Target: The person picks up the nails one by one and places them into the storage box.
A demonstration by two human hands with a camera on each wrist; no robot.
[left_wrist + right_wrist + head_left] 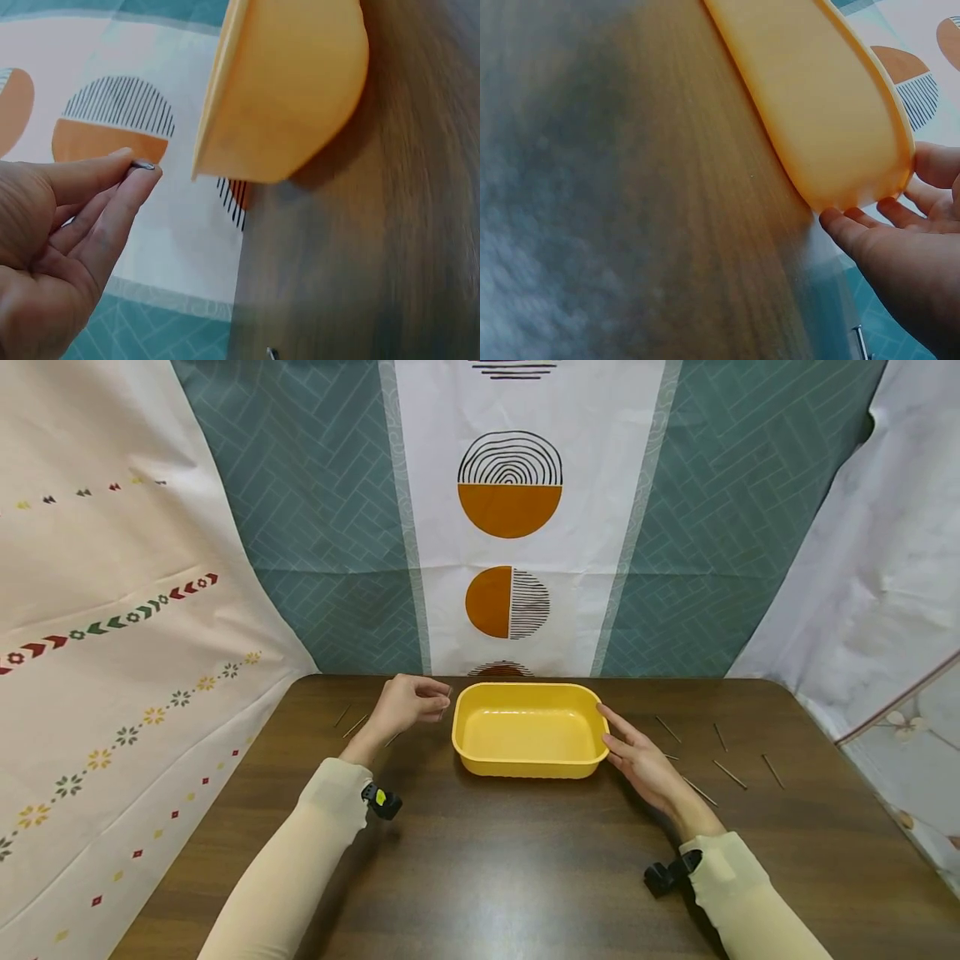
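A yellow rectangular tray sits on the brown table near its far edge. Just left of it, my left hand is raised, thumb and fingertips pinching a thin metal nail. The nail's end pokes out between the fingertips in the left wrist view, and the rest is hidden by the hand. On the opposite side, my right hand rests its fairly straight, spread fingertips against the tray's right end. In the right wrist view those fingers touch the outer wall and reach up to the rim.
Several loose nails lie scattered on the table to the right of the tray. A few more nails lie at the left, behind and beside the left forearm. A patterned curtain hangs behind the table's far edge.
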